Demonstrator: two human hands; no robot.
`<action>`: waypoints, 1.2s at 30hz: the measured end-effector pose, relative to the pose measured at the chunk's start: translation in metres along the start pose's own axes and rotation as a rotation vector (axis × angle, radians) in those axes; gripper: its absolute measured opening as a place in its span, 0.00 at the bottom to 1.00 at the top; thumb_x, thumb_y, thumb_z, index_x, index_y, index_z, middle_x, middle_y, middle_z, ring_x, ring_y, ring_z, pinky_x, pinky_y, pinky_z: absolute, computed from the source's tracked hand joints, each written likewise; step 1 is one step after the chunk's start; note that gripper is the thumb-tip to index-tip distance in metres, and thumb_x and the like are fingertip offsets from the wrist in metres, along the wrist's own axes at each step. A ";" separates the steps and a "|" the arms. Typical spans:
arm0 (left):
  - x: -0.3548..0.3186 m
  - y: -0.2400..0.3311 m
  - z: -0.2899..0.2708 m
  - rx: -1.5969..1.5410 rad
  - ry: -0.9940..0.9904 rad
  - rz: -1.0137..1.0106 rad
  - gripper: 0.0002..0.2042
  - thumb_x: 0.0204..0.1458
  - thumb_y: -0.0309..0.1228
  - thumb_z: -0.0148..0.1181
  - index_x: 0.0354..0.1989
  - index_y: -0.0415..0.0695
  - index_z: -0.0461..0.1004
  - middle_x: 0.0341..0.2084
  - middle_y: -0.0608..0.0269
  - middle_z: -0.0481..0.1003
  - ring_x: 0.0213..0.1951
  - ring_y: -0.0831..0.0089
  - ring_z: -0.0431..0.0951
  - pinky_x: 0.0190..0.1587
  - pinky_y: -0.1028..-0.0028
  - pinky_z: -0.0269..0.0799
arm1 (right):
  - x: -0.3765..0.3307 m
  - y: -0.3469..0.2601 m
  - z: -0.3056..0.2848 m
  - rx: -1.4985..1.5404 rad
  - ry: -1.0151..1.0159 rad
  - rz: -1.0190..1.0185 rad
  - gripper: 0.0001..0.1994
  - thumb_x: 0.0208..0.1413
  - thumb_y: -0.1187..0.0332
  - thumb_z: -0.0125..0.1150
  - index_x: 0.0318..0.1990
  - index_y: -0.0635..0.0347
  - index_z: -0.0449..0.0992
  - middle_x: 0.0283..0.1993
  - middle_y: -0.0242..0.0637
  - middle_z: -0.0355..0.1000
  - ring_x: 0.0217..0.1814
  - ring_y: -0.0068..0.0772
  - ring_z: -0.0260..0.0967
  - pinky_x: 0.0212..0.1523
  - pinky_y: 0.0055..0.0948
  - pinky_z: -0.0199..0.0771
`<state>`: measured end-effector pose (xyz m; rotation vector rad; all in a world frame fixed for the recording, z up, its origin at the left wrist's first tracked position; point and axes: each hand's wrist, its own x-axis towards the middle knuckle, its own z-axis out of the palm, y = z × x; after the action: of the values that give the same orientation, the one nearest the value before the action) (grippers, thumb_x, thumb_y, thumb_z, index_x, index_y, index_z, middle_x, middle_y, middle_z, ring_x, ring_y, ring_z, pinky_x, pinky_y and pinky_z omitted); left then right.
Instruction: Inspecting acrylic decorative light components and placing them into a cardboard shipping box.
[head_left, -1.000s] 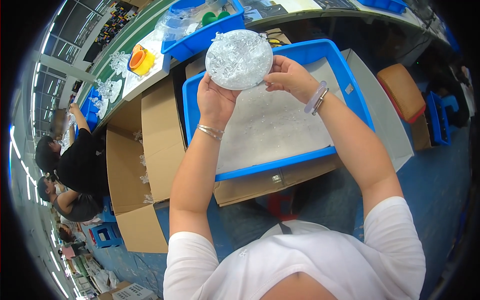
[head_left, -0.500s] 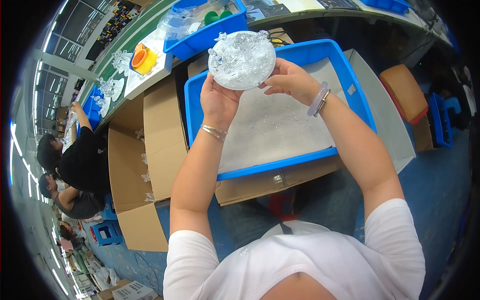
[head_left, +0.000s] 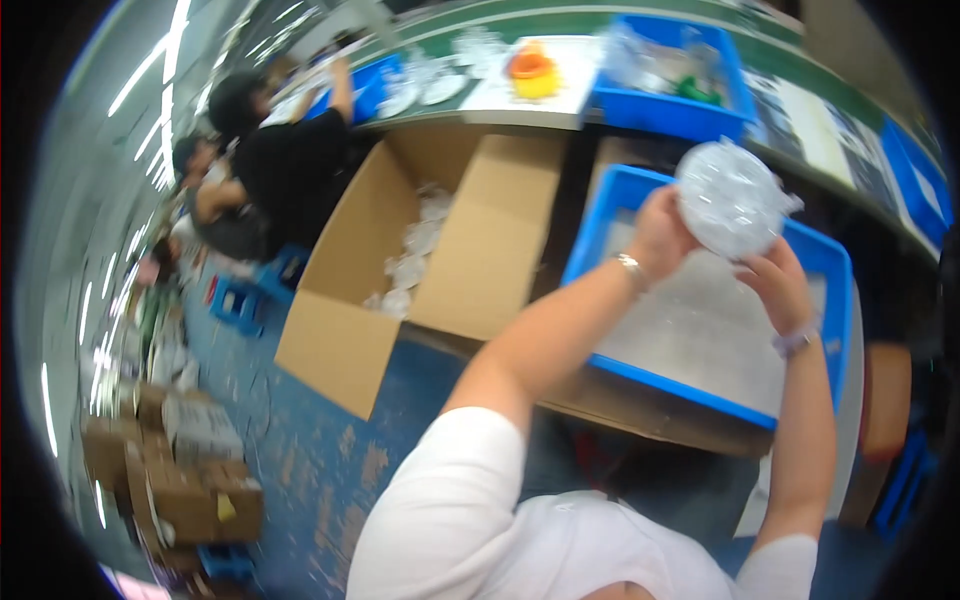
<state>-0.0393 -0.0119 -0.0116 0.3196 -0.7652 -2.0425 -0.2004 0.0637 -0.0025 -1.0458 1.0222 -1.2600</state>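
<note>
A round, clear disc with a glittery, lumpy decoration [head_left: 728, 200] is held up over the far side of a blue tray [head_left: 680, 395]. My left hand [head_left: 664, 238] is closed on the disc's left edge. My right hand [head_left: 778, 288] has its fingers curled at the lower right rim, blurred by motion. Under both hands lies the tray's pale lining, which had small clear bits scattered on it in the earlier view.
An open cardboard box [head_left: 490, 240] to the left holds several clear pieces [head_left: 420, 240]. Beyond it, a green workbench carries a white board with an orange and yellow tape roll [head_left: 533, 72] and a blue bin [head_left: 675, 118]. Two people [head_left: 285, 170] work at the far left. An orange-brown stool [head_left: 886, 400] stands right.
My view has turned left, so the cardboard box and the people sit nearer the middle. Both hands still have the disc, which has tilted and shows a flatter face.
</note>
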 end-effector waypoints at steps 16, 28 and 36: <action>-0.003 0.011 -0.010 0.138 -0.013 -0.074 0.21 0.52 0.46 0.25 0.47 0.51 0.61 0.42 0.67 0.66 0.43 0.73 0.67 0.41 0.71 0.64 | 0.006 0.002 -0.006 0.066 -0.077 -0.005 0.21 0.43 0.74 0.44 0.48 0.65 0.55 0.40 0.37 0.64 0.37 0.24 0.65 0.38 0.20 0.68; -0.001 0.010 -0.020 0.110 0.004 -0.081 0.21 0.50 0.41 0.26 0.43 0.43 0.64 0.37 0.61 0.69 0.38 0.70 0.70 0.39 0.69 0.66 | 0.005 -0.005 -0.001 0.151 -0.030 -0.017 0.20 0.42 0.75 0.41 0.48 0.66 0.56 0.42 0.37 0.63 0.37 0.24 0.66 0.37 0.19 0.69; -0.001 0.009 -0.013 0.088 0.046 -0.114 0.20 0.51 0.40 0.28 0.42 0.42 0.64 0.37 0.59 0.69 0.39 0.68 0.70 0.40 0.69 0.66 | 0.004 -0.004 -0.009 0.177 -0.113 -0.065 0.20 0.46 0.71 0.42 0.49 0.66 0.55 0.45 0.39 0.63 0.41 0.27 0.65 0.40 0.22 0.68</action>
<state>-0.0265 -0.0199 -0.0156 0.4680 -0.8259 -2.1036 -0.2103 0.0593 -0.0009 -1.0077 0.7822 -1.3038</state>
